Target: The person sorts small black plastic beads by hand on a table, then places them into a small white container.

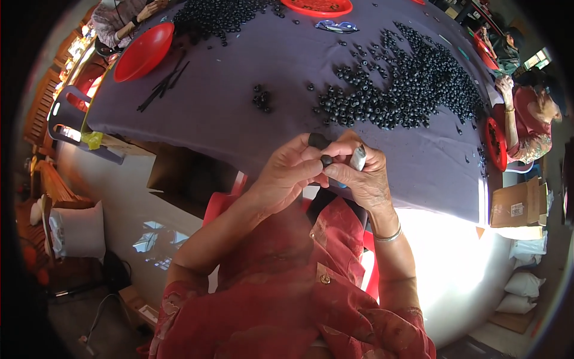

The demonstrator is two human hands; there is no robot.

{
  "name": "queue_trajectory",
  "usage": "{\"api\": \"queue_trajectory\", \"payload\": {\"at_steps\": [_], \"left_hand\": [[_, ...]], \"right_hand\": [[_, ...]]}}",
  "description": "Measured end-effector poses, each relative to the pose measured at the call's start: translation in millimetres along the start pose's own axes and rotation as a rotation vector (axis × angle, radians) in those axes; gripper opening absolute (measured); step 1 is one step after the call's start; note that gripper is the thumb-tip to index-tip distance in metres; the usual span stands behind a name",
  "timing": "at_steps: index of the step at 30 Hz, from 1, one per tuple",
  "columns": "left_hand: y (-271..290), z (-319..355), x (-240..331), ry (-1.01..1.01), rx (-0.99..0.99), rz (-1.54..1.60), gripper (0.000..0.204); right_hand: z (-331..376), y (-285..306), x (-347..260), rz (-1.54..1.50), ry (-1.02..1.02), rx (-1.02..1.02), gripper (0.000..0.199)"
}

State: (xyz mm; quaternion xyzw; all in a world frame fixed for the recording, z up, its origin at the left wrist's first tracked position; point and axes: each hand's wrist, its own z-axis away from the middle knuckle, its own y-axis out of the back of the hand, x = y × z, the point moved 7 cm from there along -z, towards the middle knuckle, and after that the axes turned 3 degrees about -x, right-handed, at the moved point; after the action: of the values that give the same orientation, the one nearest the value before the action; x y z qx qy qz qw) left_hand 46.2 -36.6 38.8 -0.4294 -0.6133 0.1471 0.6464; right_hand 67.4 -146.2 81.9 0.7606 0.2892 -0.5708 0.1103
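Near the table's front edge, my left hand (290, 173) pinches a small black round piece (326, 160), one like those heaped on the table. A black cap-like cover (318, 141) sits at the tip of a finger on that hand. My right hand (368, 182) is closed beside it, the thumb against the same piece. Between its fingers is a slim whitish-silver tool or wrapped handle (358, 158); its working end is hidden. A silvery bracelet (388, 235) circles my right wrist.
Black round pieces (406, 84) spread over the dark cloth-covered table (209, 119), with a small cluster (262, 99) ahead left. Dark thin strips (162, 87) lie near a red bowl (144, 52). Glasses (336, 26) lie further back. Co-workers sit left and right. A cardboard box (517, 203) stands right.
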Motion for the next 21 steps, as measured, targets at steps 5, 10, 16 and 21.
{"api": "queue_trajectory", "payload": {"at_steps": [5, 10, 16, 21], "left_hand": [[-1.3, -0.2, -3.7, -0.021, -0.044, 0.132, 0.023], [-5.7, 1.5, 4.3, -0.020, -0.047, 0.055, 0.023], [4.4, 2.3, 1.2, 0.062, 0.002, 0.006, 0.020], [8.1, 3.5, -2.4, 0.060, 0.015, 0.031, 0.017]], "right_hand": [[2.7, 0.7, 7.3, 0.030, 0.008, 0.007, 0.024], [3.3, -5.3, -9.8, 0.393, 0.161, -0.056, 0.026], [3.5, -6.3, -0.5, 0.168, 0.036, 0.001, 0.016], [3.6, -5.2, 10.2, -0.092, -0.133, 0.044, 0.004]]}}
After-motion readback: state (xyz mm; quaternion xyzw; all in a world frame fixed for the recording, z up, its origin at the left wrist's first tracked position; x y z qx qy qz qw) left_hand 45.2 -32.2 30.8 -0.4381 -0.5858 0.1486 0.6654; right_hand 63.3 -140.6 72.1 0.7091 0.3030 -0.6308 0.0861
